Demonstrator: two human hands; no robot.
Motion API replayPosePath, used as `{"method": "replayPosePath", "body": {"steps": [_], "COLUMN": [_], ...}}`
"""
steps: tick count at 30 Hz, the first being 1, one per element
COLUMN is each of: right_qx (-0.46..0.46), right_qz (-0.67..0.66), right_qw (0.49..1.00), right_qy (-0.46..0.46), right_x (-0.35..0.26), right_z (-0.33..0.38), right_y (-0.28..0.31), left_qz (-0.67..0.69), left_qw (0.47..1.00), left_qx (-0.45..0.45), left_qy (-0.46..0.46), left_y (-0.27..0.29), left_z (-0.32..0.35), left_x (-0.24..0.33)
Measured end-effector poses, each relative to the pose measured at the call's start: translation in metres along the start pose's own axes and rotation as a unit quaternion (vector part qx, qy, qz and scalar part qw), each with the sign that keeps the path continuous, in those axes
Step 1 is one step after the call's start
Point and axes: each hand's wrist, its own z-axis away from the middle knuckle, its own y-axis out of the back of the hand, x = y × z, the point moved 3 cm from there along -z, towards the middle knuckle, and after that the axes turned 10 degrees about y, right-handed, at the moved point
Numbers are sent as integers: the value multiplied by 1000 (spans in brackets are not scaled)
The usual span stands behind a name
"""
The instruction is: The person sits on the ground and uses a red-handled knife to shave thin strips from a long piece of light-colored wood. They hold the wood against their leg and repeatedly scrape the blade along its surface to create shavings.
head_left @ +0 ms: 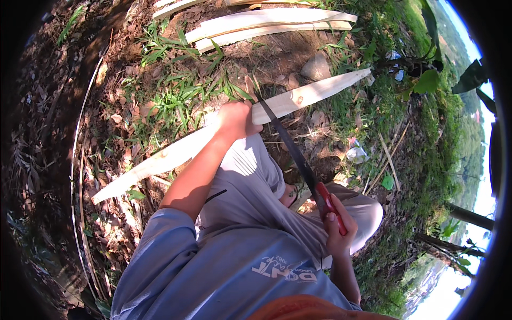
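My left hand (234,120) grips a long pale wooden slat (309,93) near its middle, holding it across my raised knee. The slat runs from lower left to upper right and is cut to a point at both ends. My right hand (337,229) is closed on the red handle of a long dark blade (290,146). The blade reaches up and left, and its tip rests against the slat's edge just right of my left hand. I am crouched in grey trousers and a blue shirt.
Several more pale wooden slats (266,24) lie on the ground at the top. A stone (316,68) sits near them. Dry leaves, grass tufts and bare soil cover the ground. Thin curved wires (74,160) run along the left. Green plants stand on the right slope.
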Motion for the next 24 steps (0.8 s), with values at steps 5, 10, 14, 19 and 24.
{"method": "replayPosePath", "body": {"steps": [5,10,14,19,24], "right_qx": [12,3,17,4,-28], "right_qz": [-9,-3,-1,-3,-8], "right_qw": [1000,1000,1000,1000,999], "right_qy": [-9,-5,19,19,45], "right_x": [8,2,-1,2,0], "right_z": [3,-5,-10,-7,-25], "right_y": [1,4,3,4,-13], "left_qz": [-19,-22,-41,-40,-47], "left_qw": [1000,999,999,998,997], "left_qx": [-5,-21,-35,-52,-57], "left_qy": [-7,-11,-1,9,11], "left_y": [5,9,10,13,17], "left_z": [0,0,-1,-2,1], "left_x": [3,5,7,10,17]}}
